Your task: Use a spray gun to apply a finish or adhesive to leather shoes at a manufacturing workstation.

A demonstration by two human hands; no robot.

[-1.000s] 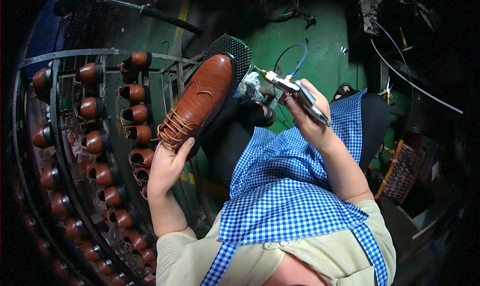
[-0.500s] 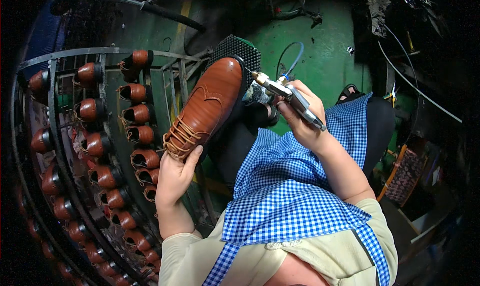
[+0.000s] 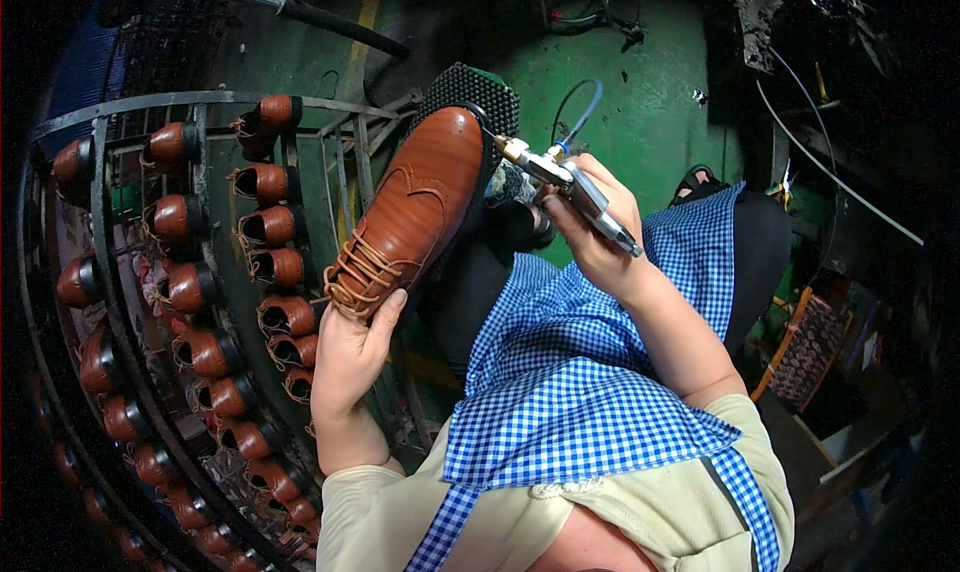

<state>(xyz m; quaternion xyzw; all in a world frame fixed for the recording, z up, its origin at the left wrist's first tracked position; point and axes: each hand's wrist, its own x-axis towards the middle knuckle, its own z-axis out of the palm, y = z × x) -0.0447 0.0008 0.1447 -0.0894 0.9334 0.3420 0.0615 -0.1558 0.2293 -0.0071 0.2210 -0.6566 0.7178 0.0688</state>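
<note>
A brown leather lace-up shoe (image 3: pixel 422 187) with a dark sole points away from me, its toe over a black studded pad (image 3: pixel 470 92). My left hand (image 3: pixel 358 350) grips it at the heel end, thumb along the side; the other fingers are hidden underneath. In my right hand (image 3: pixel 600 212) is a small metal spray gun (image 3: pixel 575 187) with a brass nozzle and a blue air hose (image 3: pixel 590 110). The nozzle points at the toe edge of the shoe, close to the sole. Whether spray comes out, I cannot tell.
On my left stands a metal rack (image 3: pixel 205 182) with rows of similar brown shoes (image 3: pixel 268 181). A dark metal arm (image 3: pixel 340 27) reaches in at the upper left. A pale cable (image 3: pixel 840 182) hangs at the right, above a patterned seat (image 3: pixel 805 352). The floor (image 3: pixel 640 102) is green.
The spray gun and my right hand have shifted slightly left. The shoe has moved slightly left and up, still held in my left hand.
</note>
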